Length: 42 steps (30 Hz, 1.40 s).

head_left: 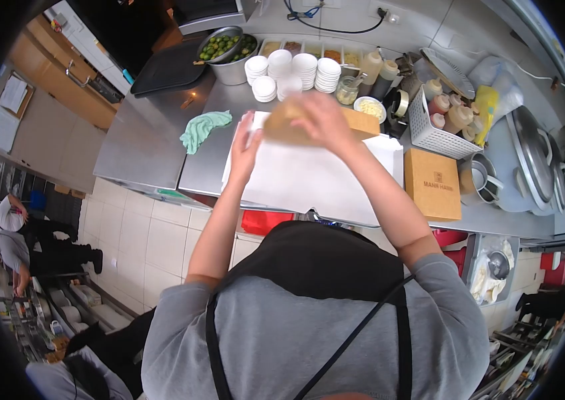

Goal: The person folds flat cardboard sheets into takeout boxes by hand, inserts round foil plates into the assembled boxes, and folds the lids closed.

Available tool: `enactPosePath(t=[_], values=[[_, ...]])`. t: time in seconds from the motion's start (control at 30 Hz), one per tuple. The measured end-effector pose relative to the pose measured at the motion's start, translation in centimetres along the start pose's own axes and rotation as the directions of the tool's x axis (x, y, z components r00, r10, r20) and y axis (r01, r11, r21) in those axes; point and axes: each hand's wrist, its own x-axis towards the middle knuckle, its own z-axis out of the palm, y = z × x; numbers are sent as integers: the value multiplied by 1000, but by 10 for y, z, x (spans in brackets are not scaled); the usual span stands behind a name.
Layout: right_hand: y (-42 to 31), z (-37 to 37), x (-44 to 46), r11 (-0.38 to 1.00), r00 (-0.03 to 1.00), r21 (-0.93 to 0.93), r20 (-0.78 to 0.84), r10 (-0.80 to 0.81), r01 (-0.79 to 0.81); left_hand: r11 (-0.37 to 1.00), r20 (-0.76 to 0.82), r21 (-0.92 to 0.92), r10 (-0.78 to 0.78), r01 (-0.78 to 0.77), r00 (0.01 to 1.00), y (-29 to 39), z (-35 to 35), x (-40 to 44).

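White paper sheets (316, 177) lie on the steel counter in front of me. My left hand (246, 143) is at their left edge, with fingers pointing up and apart. My right hand (322, 120) holds a brown, motion-blurred item (286, 125) above the back of the sheets; it looks like a cardboard piece. Just behind that hand is a brown box (362, 123). Stacks of small white lidded cups (304, 70) stand farther back.
A green cloth (204, 130) lies at the left. Along the right are a brown carton (432, 185), a white basket of bottles (439, 130) and metal pots (479, 175). A bowl of green fruit (221, 47) stands at the back. Other people are at the far left and right.
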Motion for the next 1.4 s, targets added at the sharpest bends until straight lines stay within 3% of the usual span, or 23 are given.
enactPosePath(t=[0.03, 0.07, 0.1, 0.13, 0.17, 0.2, 0.23, 0.3, 0.33, 0.4, 0.43, 0.5, 0.53, 0.67, 0.73, 0.8, 0.93, 1.1, 1.13, 1.17, 1.23, 1.3, 1.4], values=[[7, -8, 1, 1000, 1000, -10, -7, 4, -4, 1000, 10, -4, 8, -8, 1000, -4, 4, -4], [15, -18, 2, 975, 952, 144, -232, 199, -168, 992, -220, -30, -124, 120, 968, -7, 7, -11], [19, -24, 2, 903, 818, 326, -412, 402, -280, 968, -431, -85, -250, 237, 867, -8, 11, -17], [22, -24, -3, 904, 812, 319, -422, 403, -284, 969, -419, -85, -247, 232, 874, -10, 16, -22], [25, -19, -13, 725, 761, 632, -319, 565, -274, 905, -287, -317, -378, 285, 880, -11, 21, -26], [28, -13, -24, 451, 716, 863, -166, 679, -228, 780, -123, -519, -474, 351, 872, -12, 26, -26], [32, -5, -38, 458, 706, 859, -177, 685, -228, 778, -106, -516, -472, 357, 875, -4, 29, -20], [35, 5, -66, 375, 730, 851, 14, 683, -367, 753, -165, -657, -204, 47, 965, 13, 37, -7], [32, -1, -74, 380, 718, 847, 3, 696, -372, 799, -213, -597, -240, 68, 947, 21, 39, -1], [27, -15, -85, 426, 652, 670, 114, 749, -607, 856, -181, -516, -161, 46, 970, 27, 45, 4], [28, -20, -88, 425, 633, 665, 94, 768, -614, 905, -159, -426, -76, 1, 984, 27, 50, 8], [26, -29, -97, 532, 701, 745, -122, 703, -403, 926, -69, -375, -73, 42, 995, 22, 66, 8], [21, -42, -101, 545, 658, 663, -102, 746, -514, 913, -20, -394, -119, 101, 993, 27, 75, 7], [62, -48, -174, 584, 562, 618, -262, 785, -527, 908, 146, -338, -210, 248, 967, 29, 127, -8], [71, -87, -208, 330, 380, 699, -90, 921, -635, 917, 201, -274, -240, 289, 950, 32, 141, -15], [84, -130, -251, 180, 189, 681, -62, 980, -710, 903, 533, -49, -338, 427, 776, 44, 144, -21], [105, -196, -314, 188, 25, 671, -245, 969, -718, 927, 558, 80, -346, 366, 754, 20, 136, -25], [144, -214, -361, 89, 16, 369, -195, 981, -925, 903, 540, 134, -411, 407, 734, -6, 110, -27], [138, -206, -352, 78, 128, -134, -423, 897, -988, 900, 520, 135, -421, 415, 743, -12, 102, -27], [134, -198, -340, -53, 343, -586, -542, 767, -808, 896, 493, 136, -432, 424, 755, -19, 91, -28], [127, -182, -311, 93, 431, -550, -525, 734, -830, 886, 396, 141, -460, 442, 795, -28, 70, -29], [105, -161, -257, 421, 653, -511, -462, 600, -749, 873, 284, 149, -488, 464, 825, -39, 44, -32], [89, -91, -204, 784, 799, -179, -236, 553, -595, 892, 104, 290, -390, 347, 915, -70, 1, -41]])
